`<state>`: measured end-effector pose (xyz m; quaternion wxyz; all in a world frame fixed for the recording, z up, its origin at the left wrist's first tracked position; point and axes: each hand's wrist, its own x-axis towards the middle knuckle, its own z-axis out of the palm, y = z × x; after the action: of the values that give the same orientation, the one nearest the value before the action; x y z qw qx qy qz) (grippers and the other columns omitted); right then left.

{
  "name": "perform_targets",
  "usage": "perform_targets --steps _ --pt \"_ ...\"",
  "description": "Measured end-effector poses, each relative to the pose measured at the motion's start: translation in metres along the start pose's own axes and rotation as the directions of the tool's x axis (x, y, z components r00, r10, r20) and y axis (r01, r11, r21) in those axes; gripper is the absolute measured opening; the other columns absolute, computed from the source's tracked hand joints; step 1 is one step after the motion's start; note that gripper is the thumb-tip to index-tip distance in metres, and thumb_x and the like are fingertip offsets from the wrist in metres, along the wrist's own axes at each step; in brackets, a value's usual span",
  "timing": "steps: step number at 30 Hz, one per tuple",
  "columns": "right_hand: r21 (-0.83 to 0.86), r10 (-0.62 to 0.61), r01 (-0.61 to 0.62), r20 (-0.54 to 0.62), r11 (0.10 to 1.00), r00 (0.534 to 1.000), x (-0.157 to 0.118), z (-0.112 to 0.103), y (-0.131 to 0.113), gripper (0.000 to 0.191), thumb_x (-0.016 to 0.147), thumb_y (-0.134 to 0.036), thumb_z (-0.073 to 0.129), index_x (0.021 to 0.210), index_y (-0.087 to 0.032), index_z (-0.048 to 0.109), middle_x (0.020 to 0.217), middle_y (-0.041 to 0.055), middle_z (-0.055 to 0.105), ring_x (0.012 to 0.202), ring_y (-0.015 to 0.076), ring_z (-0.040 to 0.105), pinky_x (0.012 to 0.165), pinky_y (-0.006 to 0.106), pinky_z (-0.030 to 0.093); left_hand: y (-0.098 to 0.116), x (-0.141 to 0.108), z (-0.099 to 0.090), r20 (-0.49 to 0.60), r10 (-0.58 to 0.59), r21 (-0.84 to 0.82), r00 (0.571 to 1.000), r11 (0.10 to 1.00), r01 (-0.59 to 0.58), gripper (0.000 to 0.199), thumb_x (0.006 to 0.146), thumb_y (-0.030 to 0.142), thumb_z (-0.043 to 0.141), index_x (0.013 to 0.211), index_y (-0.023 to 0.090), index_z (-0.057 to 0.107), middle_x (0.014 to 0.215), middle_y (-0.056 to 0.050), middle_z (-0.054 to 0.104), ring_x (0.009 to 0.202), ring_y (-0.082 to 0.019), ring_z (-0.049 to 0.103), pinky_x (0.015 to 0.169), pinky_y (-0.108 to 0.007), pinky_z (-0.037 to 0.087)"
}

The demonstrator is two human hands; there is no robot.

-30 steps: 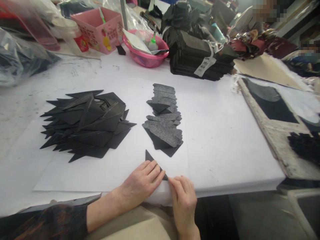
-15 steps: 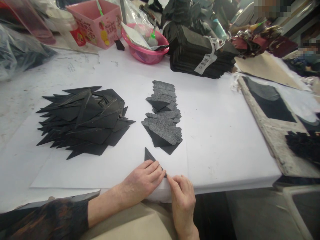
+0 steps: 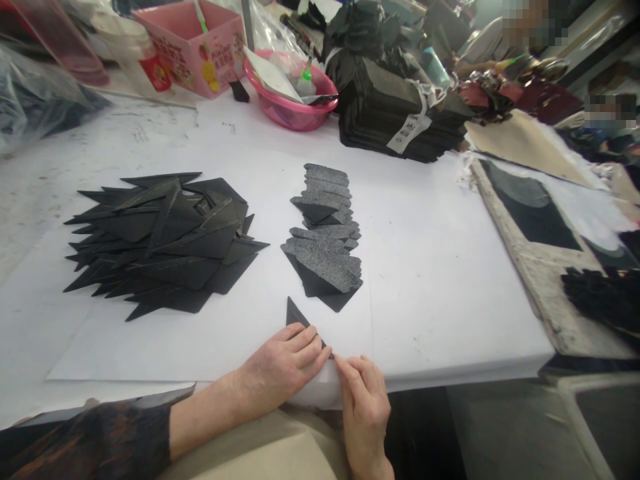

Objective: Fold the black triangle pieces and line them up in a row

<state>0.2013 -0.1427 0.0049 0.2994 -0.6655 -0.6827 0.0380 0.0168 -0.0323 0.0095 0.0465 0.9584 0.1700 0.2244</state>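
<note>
A small black folded piece, pointed at its top and leather-like, lies at the front of the white-covered table. My left hand presses down over its middle with the fingers together, hiding much of it. At its lower right tip, my right hand pinches the edge between thumb and forefinger. Just beyond are overlapping pieces with speckled grey backs, a few showing black faces. To the left spreads a heap of black folded pointed pieces.
At the back stand a pink box, a pink basin with items in it, and a tied stack of black pieces with a white tag. A worn board lies to the right. The table's front edge runs under my wrists.
Both hands keep the same hold on the black folded piece. The scene has shifted slightly left in view, and the hands sit a touch lower.
</note>
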Motion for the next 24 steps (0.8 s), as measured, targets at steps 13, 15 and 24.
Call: perform_targets --steps 13,15,24 --pt "-0.051 -0.039 0.038 -0.021 0.998 0.999 0.0027 -0.0013 -0.0031 0.029 0.09 -0.006 0.06 0.113 -0.021 0.069 0.089 0.0032 0.062 0.086 0.014 0.059 0.097 0.038 0.052 -0.0012 0.003 -0.001 -0.013 -0.02 -0.037 1.0 0.999 0.019 0.028 0.101 0.011 0.043 0.123 0.01 0.06 0.11 -0.01 0.061 0.111 -0.027 0.055 0.092 -0.042 0.051" --pt "-0.064 -0.045 0.043 -0.033 0.997 0.998 0.003 -0.0016 -0.0044 0.027 0.09 -0.007 0.06 0.111 -0.021 0.07 0.088 0.0031 0.062 0.085 0.0139 0.059 0.096 0.038 0.052 -0.001 0.0027 -0.0008 -0.009 -0.016 -0.04 1.0 0.999 0.015 0.027 0.101 0.011 0.043 0.122 0.011 0.061 0.111 -0.011 0.061 0.112 -0.027 0.055 0.093 -0.042 0.051" --pt "-0.108 -0.067 0.059 -0.069 0.992 0.995 0.0051 -0.0001 -0.0092 0.025 0.09 -0.006 0.06 0.106 -0.022 0.072 0.086 0.0034 0.062 0.08 0.0136 0.058 0.094 0.039 0.052 -0.0017 -0.0002 -0.0003 0.004 0.016 -0.007 1.0 1.0 -0.016 0.028 0.099 0.011 0.045 0.122 0.01 0.061 0.114 -0.013 0.06 0.112 -0.03 0.055 0.091 -0.044 0.052"
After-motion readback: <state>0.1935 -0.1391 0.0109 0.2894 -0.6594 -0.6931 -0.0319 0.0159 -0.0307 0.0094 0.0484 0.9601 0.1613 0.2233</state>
